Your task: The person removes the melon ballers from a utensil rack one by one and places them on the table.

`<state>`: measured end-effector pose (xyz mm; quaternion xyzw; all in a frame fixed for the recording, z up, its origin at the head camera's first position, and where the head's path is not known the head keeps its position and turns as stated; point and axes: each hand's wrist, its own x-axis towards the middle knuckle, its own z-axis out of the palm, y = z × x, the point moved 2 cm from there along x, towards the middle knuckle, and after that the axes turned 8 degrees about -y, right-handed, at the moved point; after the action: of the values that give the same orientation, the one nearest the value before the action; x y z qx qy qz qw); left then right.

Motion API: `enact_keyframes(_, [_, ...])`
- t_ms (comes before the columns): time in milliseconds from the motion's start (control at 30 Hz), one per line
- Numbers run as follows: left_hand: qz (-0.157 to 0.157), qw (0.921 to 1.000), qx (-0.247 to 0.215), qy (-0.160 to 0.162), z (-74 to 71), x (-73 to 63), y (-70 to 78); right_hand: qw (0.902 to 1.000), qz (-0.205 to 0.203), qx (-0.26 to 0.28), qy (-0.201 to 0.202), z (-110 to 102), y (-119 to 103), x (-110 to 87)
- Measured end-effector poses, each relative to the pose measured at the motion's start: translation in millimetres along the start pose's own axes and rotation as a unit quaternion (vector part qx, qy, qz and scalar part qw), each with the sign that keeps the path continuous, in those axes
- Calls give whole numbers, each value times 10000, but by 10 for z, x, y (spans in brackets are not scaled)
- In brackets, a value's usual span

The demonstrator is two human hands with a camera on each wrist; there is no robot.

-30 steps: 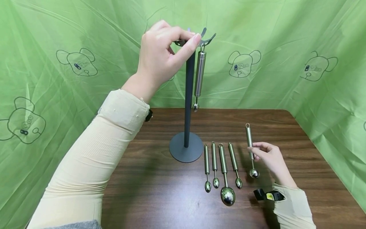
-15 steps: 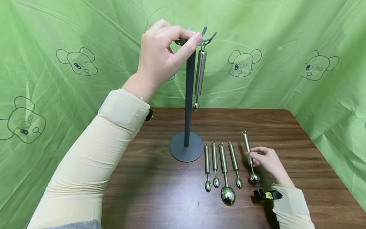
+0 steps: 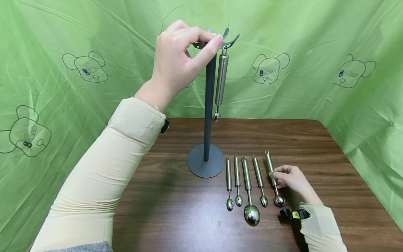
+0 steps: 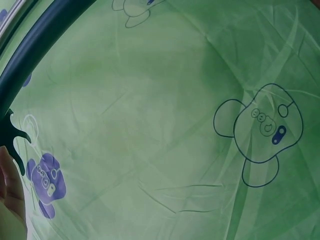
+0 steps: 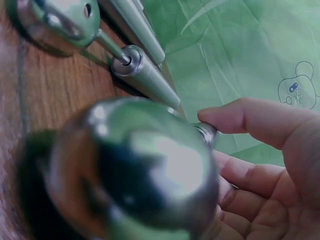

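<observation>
My left hand (image 3: 177, 59) pinches the top of a dark grey hook stand (image 3: 208, 122), thumb and fingers at its curved hooks. From one hook a steel melon baller (image 3: 222, 78) hangs upright, scoop down. In the left wrist view, the stand's post (image 4: 42, 42) crosses the upper left corner. My right hand (image 3: 292, 180) pinches the handle of another melon baller (image 3: 269, 163) low over the table, at the right end of a row. Its round scoop (image 5: 145, 170) fills much of the right wrist view.
To the left of the held one lie slim melon ballers (image 3: 257, 171) and a larger one with an oval bowl (image 3: 252, 214), handles pointing away. The stand's round base (image 3: 195, 166) rests on the wooden table (image 3: 176, 210). Green printed cloth (image 3: 126, 42) hangs around.
My right hand has brought its melon baller left, nearer to me and down, up to the row's right end. The left hand keeps its hold on the stand's top.
</observation>
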<state>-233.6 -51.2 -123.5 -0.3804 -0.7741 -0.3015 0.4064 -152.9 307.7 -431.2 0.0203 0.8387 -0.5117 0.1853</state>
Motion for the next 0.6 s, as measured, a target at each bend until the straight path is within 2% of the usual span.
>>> enact_keyframes(367, [4,10000,-18,17,1,-8,4,9964,292,-789,-142,10,-4,36])
enact_keyframes(600, [-23,10000,4,2,-3,-3,7,9959,368,-824,-113,27,-26,43])
